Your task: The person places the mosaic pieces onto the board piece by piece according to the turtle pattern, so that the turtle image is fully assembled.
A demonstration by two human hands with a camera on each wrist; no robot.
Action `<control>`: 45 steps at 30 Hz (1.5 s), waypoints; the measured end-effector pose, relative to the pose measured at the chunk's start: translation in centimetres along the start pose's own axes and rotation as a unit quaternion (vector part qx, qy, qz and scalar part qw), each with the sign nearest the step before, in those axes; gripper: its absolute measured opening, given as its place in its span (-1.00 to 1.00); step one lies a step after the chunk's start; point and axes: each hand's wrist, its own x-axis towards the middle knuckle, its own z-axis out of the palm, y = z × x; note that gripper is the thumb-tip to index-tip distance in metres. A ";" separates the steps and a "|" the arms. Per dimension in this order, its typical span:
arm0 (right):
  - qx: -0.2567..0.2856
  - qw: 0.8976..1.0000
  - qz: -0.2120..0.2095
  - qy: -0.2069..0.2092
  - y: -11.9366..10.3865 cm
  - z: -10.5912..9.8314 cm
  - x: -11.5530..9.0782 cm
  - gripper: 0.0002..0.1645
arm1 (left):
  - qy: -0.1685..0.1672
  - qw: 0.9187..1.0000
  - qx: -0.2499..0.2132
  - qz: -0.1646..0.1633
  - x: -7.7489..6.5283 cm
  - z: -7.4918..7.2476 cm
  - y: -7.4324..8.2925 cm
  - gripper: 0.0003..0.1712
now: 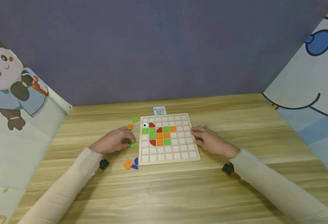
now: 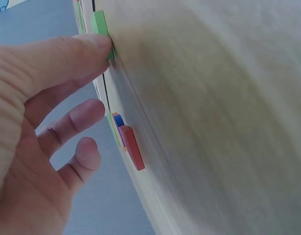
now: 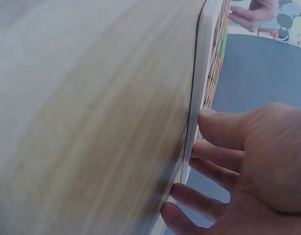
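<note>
My left hand (image 1: 114,140) is beside the board's left edge, its thumb and a fingertip pinching a green square tile (image 1: 133,144) low at the table. In the left wrist view the thumb overlaps that green tile (image 2: 100,27), while the other fingers hang loosely bent. My right hand (image 1: 210,140) rests against the right edge of the wooden grid board (image 1: 169,157), fingertips along its rim (image 3: 201,63). Green, orange and red pieces fill several cells of the board, with a white eye piece (image 1: 145,125) near its upper left corner.
A small picture card (image 1: 159,110) lies behind the board. Left of the board are another green tile (image 1: 135,119), an orange tile (image 1: 129,127), and, nearer me, an orange tile (image 1: 128,164) with blue rounded pieces (image 1: 134,167). A red piece (image 2: 132,147) shows in the left wrist view.
</note>
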 end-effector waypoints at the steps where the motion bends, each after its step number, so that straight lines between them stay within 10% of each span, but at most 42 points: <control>1: 0.001 1.000 0.000 -0.001 0.0 0.0 0.0 -0.38 | 0.000 1.000 0.000 0.000 0.0 0.0 0.0 -0.74; 14: 0.002 1.000 0.001 -0.005 0.0 -0.1 0.0 -0.38 | 0.061 0.998 0.013 0.010 0.6 -0.3 0.5 -0.81; 30: 0.009 1.000 0.002 -0.003 0.0 0.0 0.0 -0.39 | 0.111 0.984 0.054 0.127 5.2 -0.7 4.6 -0.88; 45: -0.007 1.000 -0.005 -0.002 -0.1 -0.2 0.0 -0.39 | 0.042 0.977 0.139 0.156 11.3 1.6 9.0 -0.92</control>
